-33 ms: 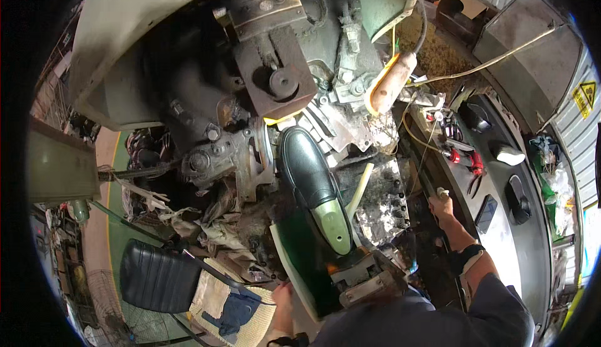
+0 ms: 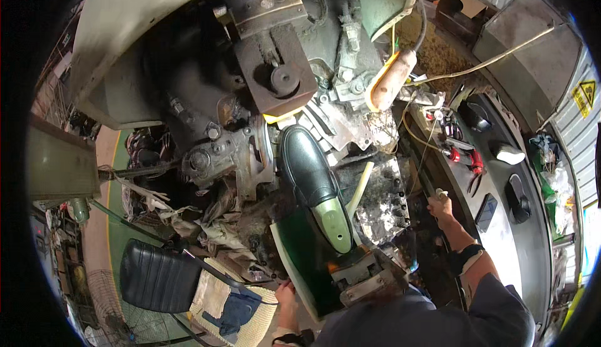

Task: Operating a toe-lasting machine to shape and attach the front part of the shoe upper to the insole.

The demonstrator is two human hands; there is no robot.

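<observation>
A black leather shoe upper (image 2: 305, 162) sits, toe away from me, on a pale green shoe last (image 2: 333, 226) in the middle of a machine. Over the toe stands a dark metal block with a round knob (image 2: 284, 81). My right hand (image 2: 441, 209) is closed around a small pale knob-like piece (image 2: 442, 193), right of the machine bed. Low down, my left hand (image 2: 285, 298) is by the edge of the dark green panel (image 2: 297, 262), its fingers curled; what they hold, if anything, is hidden.
At right, a long bench (image 2: 504, 247) carries a phone (image 2: 486, 214), dark shoe parts (image 2: 518, 200), a white piece (image 2: 509, 154) and red-handled pliers (image 2: 477, 164). A work lamp (image 2: 393, 83) hangs beside the machine. A black chair (image 2: 159, 276) stands at lower left.
My left hand has shifted slightly up and right beside the panel's edge. My right hand, the shoe and the machine stay practically where they were.
</observation>
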